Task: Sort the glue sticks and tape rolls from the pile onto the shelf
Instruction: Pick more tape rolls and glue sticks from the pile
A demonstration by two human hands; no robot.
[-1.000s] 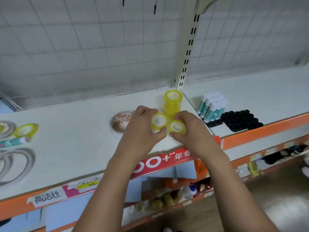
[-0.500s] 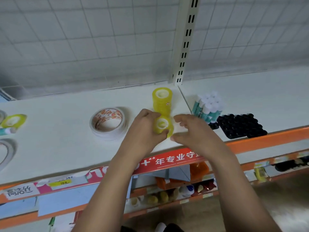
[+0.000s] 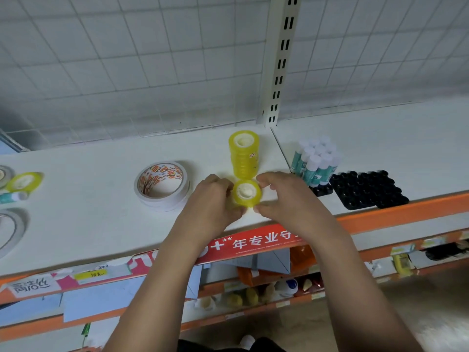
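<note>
A short stack of small yellow tape rolls [image 3: 246, 194] stands on the white shelf [image 3: 96, 224] near its front edge. My left hand [image 3: 212, 201] grips it from the left, and my right hand [image 3: 286, 199] pinches it from the right with thumb and forefinger. Just behind it rises a taller stack of yellow tape rolls [image 3: 244, 156]. A cluster of upright glue sticks [image 3: 316, 161] with white caps stands to the right. At the far left lie a loose yellow tape roll [image 3: 24, 181] and a glue stick [image 3: 12, 196].
A wide white double-sided tape roll [image 3: 162, 186] lies left of my hands. Black trays [image 3: 368, 189] sit beside the glue sticks. A grey tape ring [image 3: 11, 228] lies at the left edge. A slotted upright post [image 3: 280, 59] divides the wire-grid back. Lower shelves hold mixed goods.
A second ago each hand held its own small yellow roll, side by side. Those rolls now sit as one short stack on the shelf, in front of the tall stack, between both hands.
</note>
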